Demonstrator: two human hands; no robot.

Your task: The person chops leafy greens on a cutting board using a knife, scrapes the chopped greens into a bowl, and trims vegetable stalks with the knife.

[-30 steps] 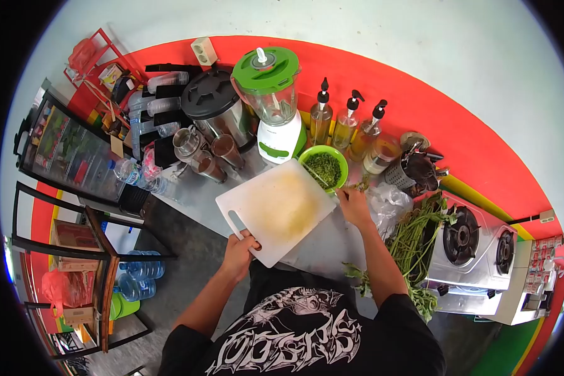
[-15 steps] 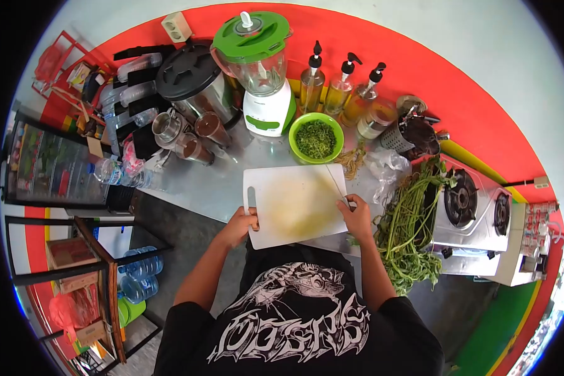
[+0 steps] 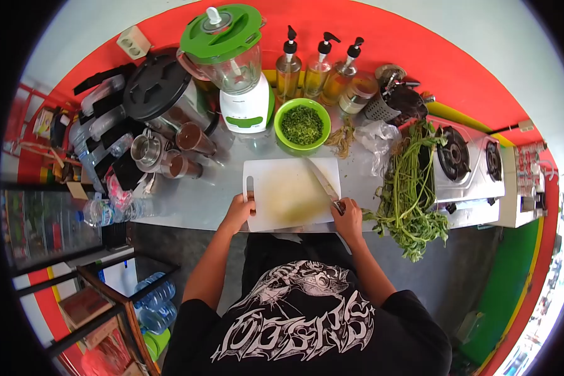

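A white cutting board (image 3: 288, 191) with greenish-yellow stains lies at the front edge of the metal counter. My left hand (image 3: 239, 213) grips its left side near the handle slot. In my right hand (image 3: 347, 218) is a knife (image 3: 321, 178), its blade slanting up and left over the board's right part. Behind the board stands a green bowl (image 3: 281, 139) full of chopped greens (image 3: 302, 125). Small roots (image 3: 340, 139) lie right of the bowl, beside a clear plastic bag (image 3: 377, 143). Long leafy stems (image 3: 408, 194) hang over the counter's edge at the right.
A blender (image 3: 243, 106), pump bottles (image 3: 318, 72) and a utensil holder (image 3: 382, 109) line the wall. Brown-filled cups (image 3: 194, 138) and a black-lidded metal container (image 3: 156, 88) are at the left. A gas stove (image 3: 467, 163) stands at the right; water bottles (image 3: 103, 212) lie far left.
The board, earlier raised and tilted by the bowl, now lies flat at the counter's front. My right hand has come back from the bowl to the board's right side. The view has shifted.
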